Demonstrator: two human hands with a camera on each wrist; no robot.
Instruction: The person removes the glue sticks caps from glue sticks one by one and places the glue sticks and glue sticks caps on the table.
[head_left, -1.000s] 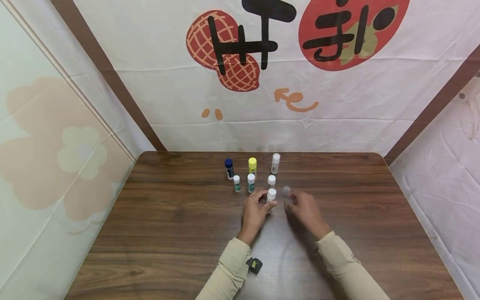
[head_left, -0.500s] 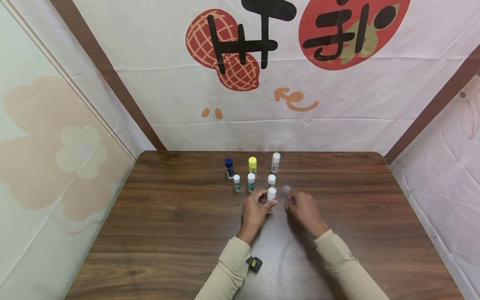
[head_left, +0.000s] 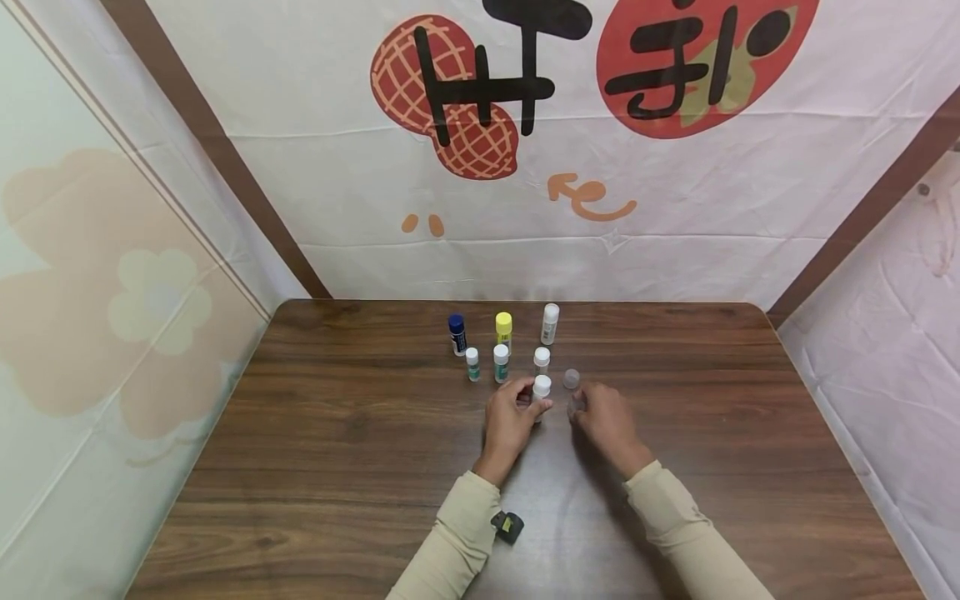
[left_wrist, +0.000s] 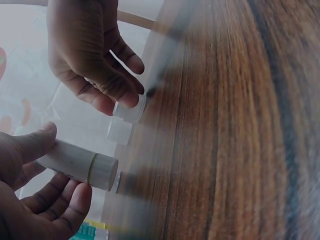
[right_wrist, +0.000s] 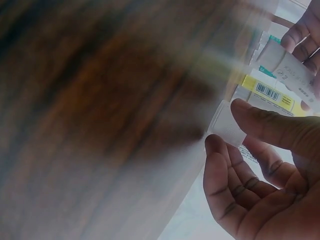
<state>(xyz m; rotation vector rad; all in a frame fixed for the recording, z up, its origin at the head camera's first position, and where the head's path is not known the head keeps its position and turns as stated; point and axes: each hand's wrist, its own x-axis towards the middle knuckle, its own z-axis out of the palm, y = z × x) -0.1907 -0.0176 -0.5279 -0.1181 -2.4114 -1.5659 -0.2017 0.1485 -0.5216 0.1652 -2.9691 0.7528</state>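
In the head view my left hand [head_left: 510, 425] holds a white glue stick [head_left: 542, 388] upright between thumb and fingers. The left wrist view shows the same glue stick [left_wrist: 70, 161] standing at the table. To its right, my right hand [head_left: 609, 419] pinches a clear, ribbed plastic cap [right_wrist: 227, 125] between thumb and fingertips, low over the wood. Just beyond those fingers a second translucent cap [head_left: 572, 379] sits on the table. Another white-capped stick [head_left: 542, 358] stands right behind the held one, its lower part partly hidden.
Two small white-capped sticks with green labels, one at the left [head_left: 472, 364] and one beside it [head_left: 501, 363], stand upright. Behind them are a blue-capped stick [head_left: 457, 335], a yellow-capped stick [head_left: 504, 331] and a white stick [head_left: 551, 323]. A patterned cloth wall [head_left: 480, 271] rises behind the table.
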